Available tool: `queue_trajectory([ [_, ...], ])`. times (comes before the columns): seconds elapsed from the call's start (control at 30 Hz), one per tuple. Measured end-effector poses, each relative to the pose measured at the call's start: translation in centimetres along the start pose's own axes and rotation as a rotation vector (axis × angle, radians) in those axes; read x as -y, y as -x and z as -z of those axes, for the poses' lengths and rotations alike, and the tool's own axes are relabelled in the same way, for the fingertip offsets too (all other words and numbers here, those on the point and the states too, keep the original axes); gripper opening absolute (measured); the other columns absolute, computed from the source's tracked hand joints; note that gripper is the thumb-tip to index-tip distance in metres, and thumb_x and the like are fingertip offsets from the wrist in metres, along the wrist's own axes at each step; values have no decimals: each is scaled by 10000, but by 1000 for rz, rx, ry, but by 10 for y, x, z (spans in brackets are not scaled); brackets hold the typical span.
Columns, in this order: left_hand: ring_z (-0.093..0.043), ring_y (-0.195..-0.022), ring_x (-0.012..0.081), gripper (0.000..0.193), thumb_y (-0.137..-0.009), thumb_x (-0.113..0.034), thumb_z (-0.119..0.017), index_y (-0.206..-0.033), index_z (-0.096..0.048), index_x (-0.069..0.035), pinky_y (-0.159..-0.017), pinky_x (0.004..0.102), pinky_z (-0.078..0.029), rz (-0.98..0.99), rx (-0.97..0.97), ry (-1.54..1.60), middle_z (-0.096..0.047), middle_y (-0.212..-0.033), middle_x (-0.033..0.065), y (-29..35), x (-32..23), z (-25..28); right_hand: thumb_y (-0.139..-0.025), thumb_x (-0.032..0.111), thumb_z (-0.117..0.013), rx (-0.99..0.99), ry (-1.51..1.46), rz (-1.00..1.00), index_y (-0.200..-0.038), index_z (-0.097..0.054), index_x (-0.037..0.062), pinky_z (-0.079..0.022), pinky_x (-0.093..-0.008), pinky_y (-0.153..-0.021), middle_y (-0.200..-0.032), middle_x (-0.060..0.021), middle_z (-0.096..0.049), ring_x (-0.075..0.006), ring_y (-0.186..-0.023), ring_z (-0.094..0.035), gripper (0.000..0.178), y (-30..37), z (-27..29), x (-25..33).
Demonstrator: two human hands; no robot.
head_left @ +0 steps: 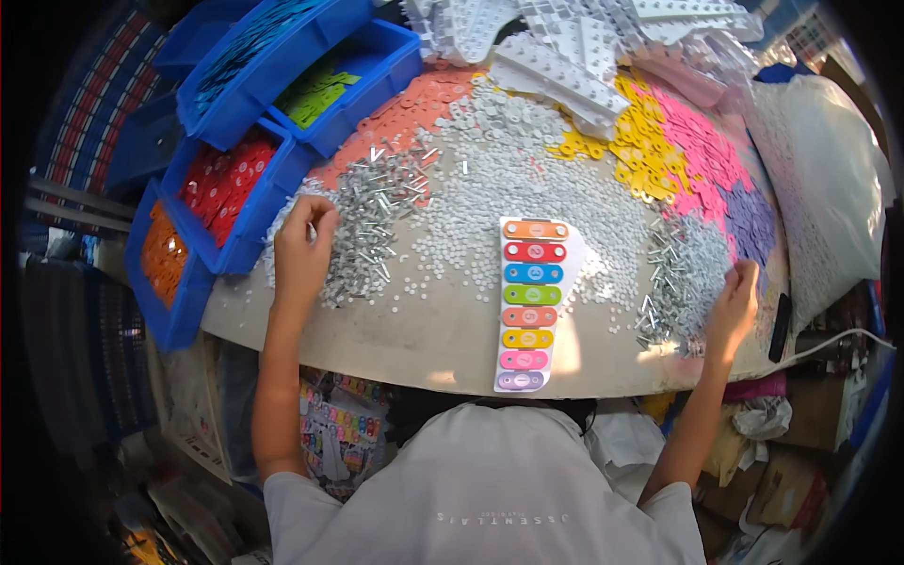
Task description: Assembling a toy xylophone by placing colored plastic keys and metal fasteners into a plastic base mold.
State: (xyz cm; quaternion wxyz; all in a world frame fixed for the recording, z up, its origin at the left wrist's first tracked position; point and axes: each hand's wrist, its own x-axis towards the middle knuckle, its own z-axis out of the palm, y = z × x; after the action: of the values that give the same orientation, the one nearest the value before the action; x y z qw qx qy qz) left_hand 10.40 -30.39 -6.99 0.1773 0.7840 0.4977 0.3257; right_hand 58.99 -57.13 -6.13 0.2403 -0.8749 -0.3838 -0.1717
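Note:
A toy xylophone (534, 295) lies upright before me, its white base carrying a column of coloured bars. My left hand (309, 240) is at the left edge of a heap of silver metal pins (377, 202), fingers curled in with thumb near forefinger; anything in them is too small to make out. On the right, my right hand (734, 301) rests beside a heap of small grey-white pieces (695, 259), fingers pressed together, their tips partly hidden. A second scatter of metal pins (656, 282) borders that heap. Small white washer-like pieces (537, 184) spread across the middle.
Blue bins at the left hold red bars (226, 184), orange bars (164, 254), green bars (318, 99) and blue bars (250, 56). White plastic bases (560, 75) pile up at the back. Yellow bars (645, 146), pink bars (702, 141) and purple bars (749, 221) lie right, near a plastic sack (815, 188).

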Motion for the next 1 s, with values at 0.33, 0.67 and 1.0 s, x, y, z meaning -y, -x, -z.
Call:
queue_trajectory([
  [0.33, -556, -687, 28, 126, -934, -82, -694, -1036, -703, -10, -587, 179, -418, 490, 688, 1034, -692, -846, 15, 30, -87, -76, -960, 87, -655, 906, -1187, -163, -944, -613, 11, -443, -199, -558, -772, 0, -635, -48, -658, -577, 88, 36, -29, 142],
  [0.67, -548, -643, 18, 153, -951, -122, -681, -1045, -686, -2, -546, 169, -398, 530, 751, 1111, -687, -810, 19, 38, -99, -107, -996, 133, -614, 1154, -1205, -279, -992, -630, 22, -409, -179, -480, -748, -19, -664, -67, -623, -634, 113, 40, -46, 146],
  [1.0, -562, -665, 37, 362, -949, -134, -688, -1239, -507, -15, -555, 189, -397, 528, 730, 997, -674, -783, 25, 34, -108, -109, -1004, 123, -613, 1167, -1172, -189, -964, -611, 10, -452, -199, -547, -742, -8, -644, -53, -646, -605, 120, 36, -46, 149],
])
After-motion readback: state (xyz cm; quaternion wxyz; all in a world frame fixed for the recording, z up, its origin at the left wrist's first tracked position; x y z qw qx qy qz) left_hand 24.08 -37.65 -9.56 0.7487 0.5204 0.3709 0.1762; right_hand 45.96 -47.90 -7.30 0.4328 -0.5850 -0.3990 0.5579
